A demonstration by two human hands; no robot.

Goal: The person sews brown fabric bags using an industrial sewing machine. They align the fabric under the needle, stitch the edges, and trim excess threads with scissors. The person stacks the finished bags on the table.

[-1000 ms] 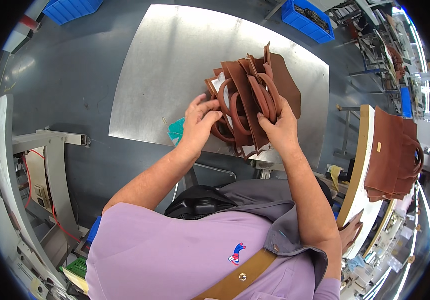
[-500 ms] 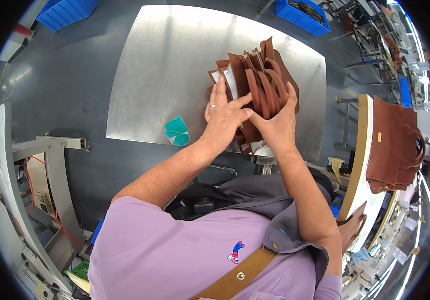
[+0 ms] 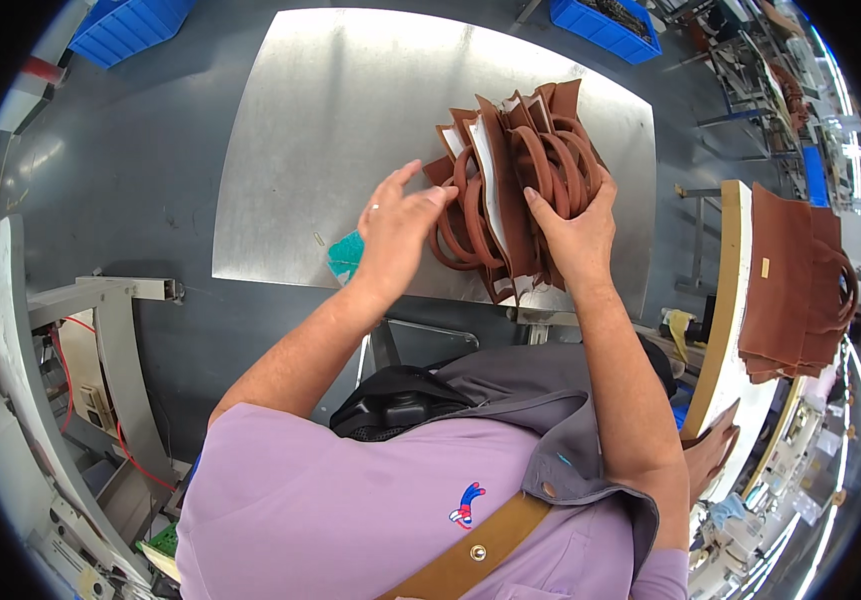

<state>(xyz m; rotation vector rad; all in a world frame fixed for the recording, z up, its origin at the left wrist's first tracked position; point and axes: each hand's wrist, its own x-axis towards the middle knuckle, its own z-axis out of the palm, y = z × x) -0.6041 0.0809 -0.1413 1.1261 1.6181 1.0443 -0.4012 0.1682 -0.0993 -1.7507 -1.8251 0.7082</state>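
Observation:
A bundle of brown leather bag panels (image 3: 515, 230) with rounded loop handles and white inner faces stands on edge on the metal table. My right hand (image 3: 582, 232) is closed round several of the handles on the bundle's right side, thumb on the near left of them. At the left side, my left hand (image 3: 395, 225) is open, its fingers apart and the tips at the edge of the leftmost handles (image 3: 462, 215). Whether those fingertips press on the leather I cannot tell. Partly behind my left hand lies a teal green piece (image 3: 345, 256).
The bundle rests on a shiny metal table (image 3: 300, 130). More brown panels with handles (image 3: 780, 285) hang over a white board with a wooden edge (image 3: 715, 330) at the right. Blue crates (image 3: 605, 30) stand on the floor beyond the table. A grey metal frame (image 3: 115, 330) is at the left.
My left hand has drawn back to the left from the bundle. The panels have fanned apart, showing handles on the left side. My right hand has shifted slightly right, still on its handles.

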